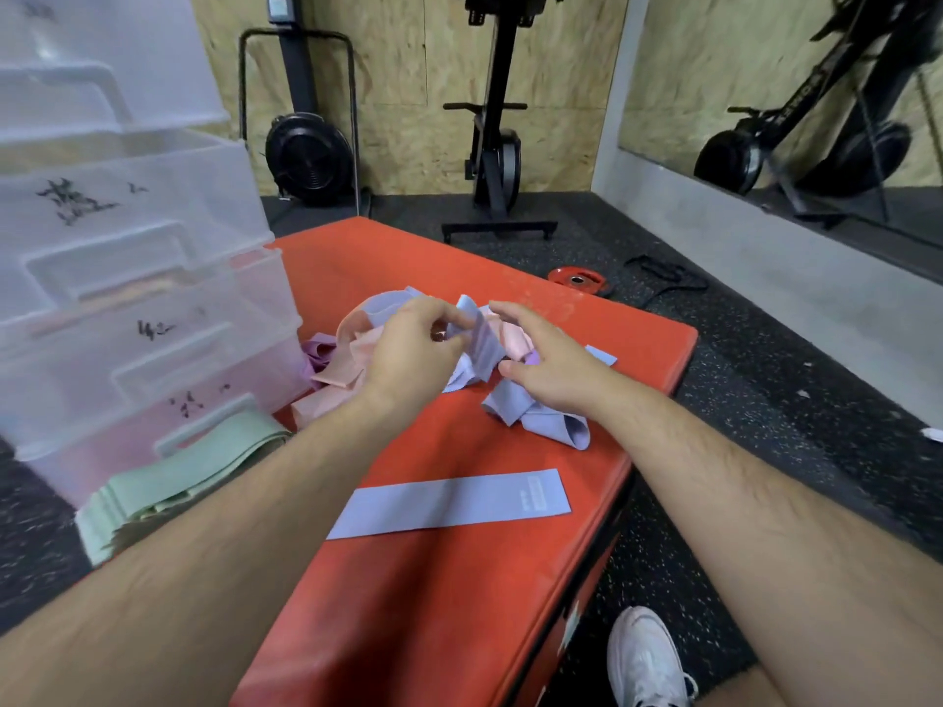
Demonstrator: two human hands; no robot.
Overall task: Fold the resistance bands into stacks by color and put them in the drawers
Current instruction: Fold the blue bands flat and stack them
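Note:
On the red pad [459,579] lies a tangled heap of resistance bands in blue, pink [347,369] and purple [316,352]. My left hand [413,339] pinches a blue band [482,339] and lifts it out of the heap. Just to the right of that band, my right hand [541,357] hovers with its fingers spread and holds nothing. One blue band [449,502] lies flat and straight on the pad nearer to me. More crumpled blue bands [541,421] lie under my right wrist. A stack of folded green bands [173,482] rests at the pad's left edge.
A clear plastic drawer unit [127,278] stands at the left, with pink bands showing inside its lower drawers. Black speckled floor surrounds the pad. A red weight plate [579,280] and a black cord lie behind it, exercise machines [492,145] stand by the wall, and a white shoe [648,660] is at the bottom.

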